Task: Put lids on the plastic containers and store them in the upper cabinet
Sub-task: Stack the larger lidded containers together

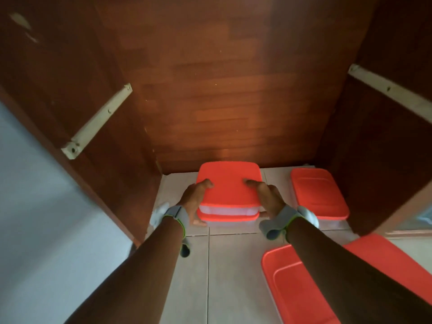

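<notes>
A stack of two clear plastic containers with red lids (229, 190) sits on the white tiled cabinet floor (177, 188), near the wooden back wall. My left hand (194, 202) grips the stack's left side, thumb on the top lid. My right hand (266, 197) grips its right side the same way. Another lidded container (318, 195) stands to the right inside the cabinet. Closer to me at the lower right lie more red-lidded containers (304, 288), partly hidden behind my right forearm.
The cabinet has dark wooden side walls (112, 141) with pale shelf-support strips (98, 122) on both sides. An open door panel stands at the right (385, 183). A grey wall is at the left outside the cabinet.
</notes>
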Action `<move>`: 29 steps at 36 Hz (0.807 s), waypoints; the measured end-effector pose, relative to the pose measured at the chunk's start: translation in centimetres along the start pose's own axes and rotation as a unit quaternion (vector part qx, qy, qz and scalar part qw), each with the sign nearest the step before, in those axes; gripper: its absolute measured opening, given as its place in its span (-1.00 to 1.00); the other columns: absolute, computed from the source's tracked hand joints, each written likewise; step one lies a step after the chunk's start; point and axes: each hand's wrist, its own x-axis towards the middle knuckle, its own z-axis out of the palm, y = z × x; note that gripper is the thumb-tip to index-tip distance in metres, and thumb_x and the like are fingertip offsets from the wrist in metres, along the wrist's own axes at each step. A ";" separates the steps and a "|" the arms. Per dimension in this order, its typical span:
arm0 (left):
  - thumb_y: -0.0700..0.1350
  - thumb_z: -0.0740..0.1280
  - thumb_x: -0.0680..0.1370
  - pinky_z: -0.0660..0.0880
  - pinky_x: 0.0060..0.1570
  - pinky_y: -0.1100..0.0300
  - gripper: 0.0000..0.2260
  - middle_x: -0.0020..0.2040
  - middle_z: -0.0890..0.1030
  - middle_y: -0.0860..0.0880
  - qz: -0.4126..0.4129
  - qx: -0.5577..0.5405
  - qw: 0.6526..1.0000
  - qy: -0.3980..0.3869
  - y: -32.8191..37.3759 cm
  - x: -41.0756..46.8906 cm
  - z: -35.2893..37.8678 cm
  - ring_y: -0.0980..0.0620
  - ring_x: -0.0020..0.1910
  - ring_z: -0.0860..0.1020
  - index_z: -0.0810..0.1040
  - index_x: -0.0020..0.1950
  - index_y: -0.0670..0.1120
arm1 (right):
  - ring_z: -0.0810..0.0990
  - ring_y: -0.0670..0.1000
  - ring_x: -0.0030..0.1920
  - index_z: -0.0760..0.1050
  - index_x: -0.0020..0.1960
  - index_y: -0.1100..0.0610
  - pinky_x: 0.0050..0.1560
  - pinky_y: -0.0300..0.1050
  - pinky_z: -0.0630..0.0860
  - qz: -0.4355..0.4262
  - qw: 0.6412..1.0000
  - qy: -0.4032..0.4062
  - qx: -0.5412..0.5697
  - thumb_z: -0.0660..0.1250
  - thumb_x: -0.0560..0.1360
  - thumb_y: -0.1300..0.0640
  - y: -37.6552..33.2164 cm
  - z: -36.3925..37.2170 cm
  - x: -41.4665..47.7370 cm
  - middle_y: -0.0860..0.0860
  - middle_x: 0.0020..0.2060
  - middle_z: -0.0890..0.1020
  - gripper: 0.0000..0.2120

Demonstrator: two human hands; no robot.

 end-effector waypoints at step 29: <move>0.17 0.55 0.16 0.69 -0.18 0.02 -0.25 -0.04 0.58 -0.20 0.034 0.020 0.987 -0.156 -9.3 -19.7 20.9 -0.20 -0.21 0.67 0.50 0.25 -0.13 | 0.72 0.12 -0.09 0.60 0.19 0.17 0.11 0.04 0.61 0.018 0.996 -0.009 -0.085 0.49 0.31 -0.07 -0.4 -28.8 -19.8 0.11 -0.07 0.74 -0.48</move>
